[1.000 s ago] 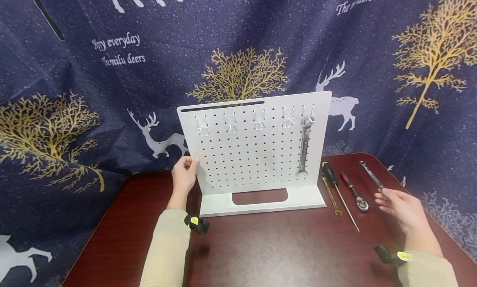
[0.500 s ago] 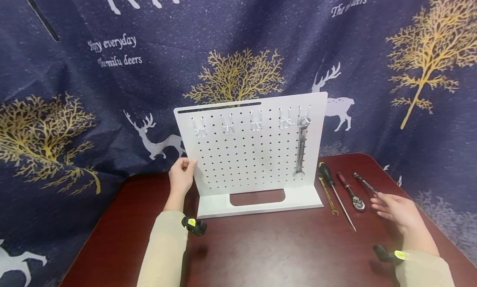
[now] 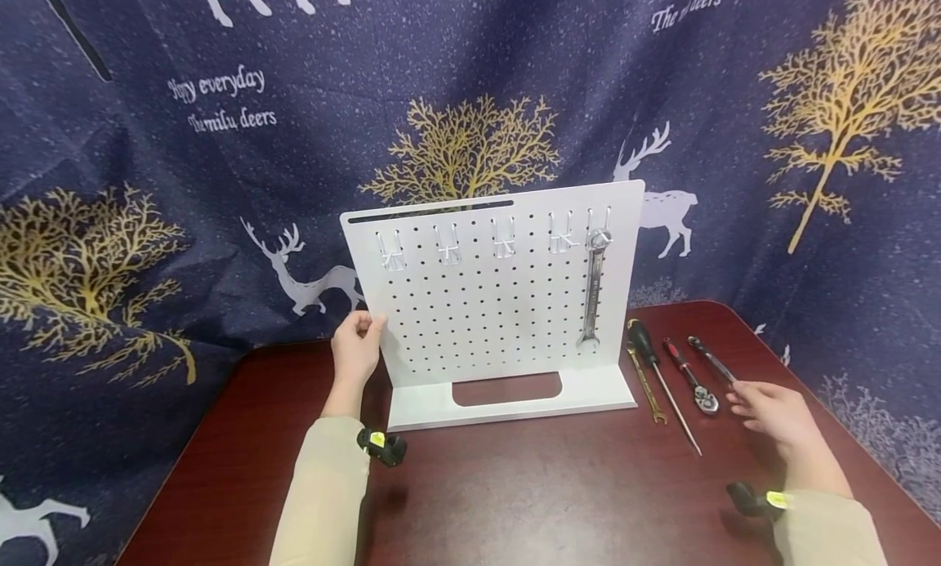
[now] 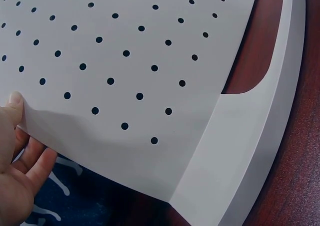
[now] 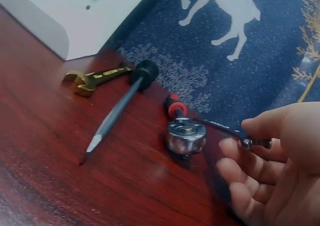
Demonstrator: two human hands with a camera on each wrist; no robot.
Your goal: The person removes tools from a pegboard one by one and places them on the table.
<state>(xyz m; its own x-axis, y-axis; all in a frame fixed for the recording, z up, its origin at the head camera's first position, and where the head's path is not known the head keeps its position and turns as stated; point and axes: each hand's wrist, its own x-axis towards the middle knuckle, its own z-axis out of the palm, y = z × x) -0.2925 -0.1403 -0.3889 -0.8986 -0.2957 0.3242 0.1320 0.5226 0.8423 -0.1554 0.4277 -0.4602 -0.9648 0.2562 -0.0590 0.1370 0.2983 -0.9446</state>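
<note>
A white pegboard [image 3: 478,305] stands upright on its base. My left hand [image 3: 356,347] pinches the board's left edge, thumb [image 4: 16,104] on the front face and fingers behind. A silver combination wrench [image 3: 594,292] hangs from the rightmost hook. At the right, my right hand [image 3: 775,411] pinches the near end of a slim silver wrench [image 3: 711,358] between thumb and fingers; that end is partly hidden in the hand. Beside it lies a ratchet [image 5: 186,136] with a red and black handle, then a black-handled screwdriver [image 5: 117,111] and a gold wrench [image 5: 100,79].
Several white hooks [image 3: 503,238] run along the top of the board. The dark red table [image 3: 544,484] extends in front of it. A blue cloth [image 3: 294,174] with deer and trees hangs directly behind the table.
My right hand has moved a little to the left with the slim wrench, bringing it closer to the ratchet. My left hand keeps its pinch on the board's edge. The head view has shifted slightly.
</note>
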